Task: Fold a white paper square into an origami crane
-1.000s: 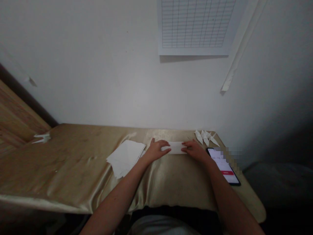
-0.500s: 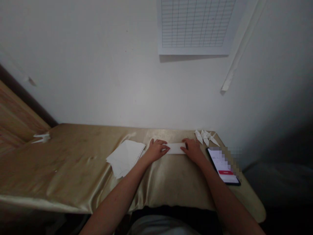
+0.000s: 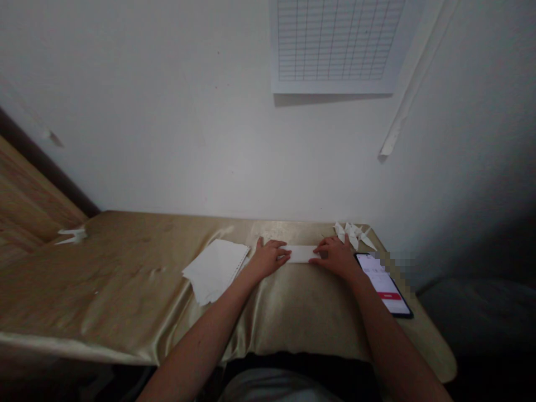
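Observation:
A white sheet of paper [image 3: 300, 254], folded into a narrow strip, lies flat on the satin-covered table between my hands. My left hand [image 3: 268, 258] grips the strip's left end, thumb and fingers on its edges. At the other end, my right hand [image 3: 337, 258] has its thumb and bent fingers on the paper. Both ends of the strip are partly hidden under the fingers. Just beyond my right hand several folded white paper cranes [image 3: 354, 234] sit near the table's back edge.
A stack of white paper sheets [image 3: 218, 268] with punched edges lies left of my left forearm. A lit phone [image 3: 387, 287] rests by my right forearm. Another folded paper piece [image 3: 72, 236] is at the far left of the gold tablecloth [image 3: 125, 279]. The wall [image 3: 167, 139] rises behind.
My right hand has shifted slightly to the right and turned along the strip's right end. My left hand stays nearly where it was, still on the paper.

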### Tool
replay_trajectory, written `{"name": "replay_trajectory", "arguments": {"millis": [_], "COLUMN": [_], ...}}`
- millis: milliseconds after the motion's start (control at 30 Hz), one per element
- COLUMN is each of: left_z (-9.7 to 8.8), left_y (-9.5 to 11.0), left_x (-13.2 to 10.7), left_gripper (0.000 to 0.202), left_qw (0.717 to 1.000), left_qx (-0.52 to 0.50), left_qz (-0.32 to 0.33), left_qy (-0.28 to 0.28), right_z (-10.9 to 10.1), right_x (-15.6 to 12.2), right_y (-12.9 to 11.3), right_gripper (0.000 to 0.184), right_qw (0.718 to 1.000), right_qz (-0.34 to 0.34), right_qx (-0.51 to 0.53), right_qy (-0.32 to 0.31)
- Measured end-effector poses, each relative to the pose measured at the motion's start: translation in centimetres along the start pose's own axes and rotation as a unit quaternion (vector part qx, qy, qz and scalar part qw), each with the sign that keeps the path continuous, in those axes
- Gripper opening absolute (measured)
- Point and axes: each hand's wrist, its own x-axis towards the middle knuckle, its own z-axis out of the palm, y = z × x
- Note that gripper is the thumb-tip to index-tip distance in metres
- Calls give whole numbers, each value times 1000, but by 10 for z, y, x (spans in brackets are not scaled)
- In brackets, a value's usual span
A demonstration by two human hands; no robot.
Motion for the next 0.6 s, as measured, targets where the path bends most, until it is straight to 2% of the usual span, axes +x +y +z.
{"name": "replay_trajectory", "arguments": {"millis": [600], "left_z": [1], "left_y": [1], "left_x": [-1], "left_gripper": [27], "left_qw": [1000], "left_qx": [12], "left_qz": [-7], "left_qy": [15], "right_z": [-6], "right_x": [0], "right_y": [-1], "right_gripper": [33], "right_qw": [1000], "right_qz": [16], "right_qx": [-14], "right_qy": [-4]}}
